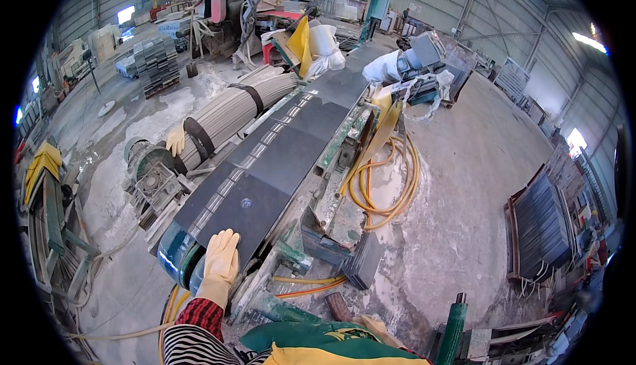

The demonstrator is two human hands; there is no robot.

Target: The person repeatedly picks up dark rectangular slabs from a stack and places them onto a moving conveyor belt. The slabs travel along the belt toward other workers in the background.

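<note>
My left hand point(222, 262), in a cream work glove, lies flat with its fingers stretched out at the near end of a dark grey slab point(246, 201). The slab is one of several in a row along a long conveyor machine, with a light reflective band running over them. Beneath my left hand is the blue rounded end point(175, 254) of the conveyor. At the lower edge a cream patch, which looks like part of my gloved right hand point(377, 329), shows beside my green and yellow apron point(324, 340); its fingers are hidden.
Left of the slabs lie a strapped bundle of pale strips point(228, 114), a loose cream glove point(175, 139) and a motor point(154, 178). Yellow hoses point(412, 179) coil on the floor at right. Dark tiles point(363, 260) lean below the conveyor. A slab rack point(542, 222) stands far right.
</note>
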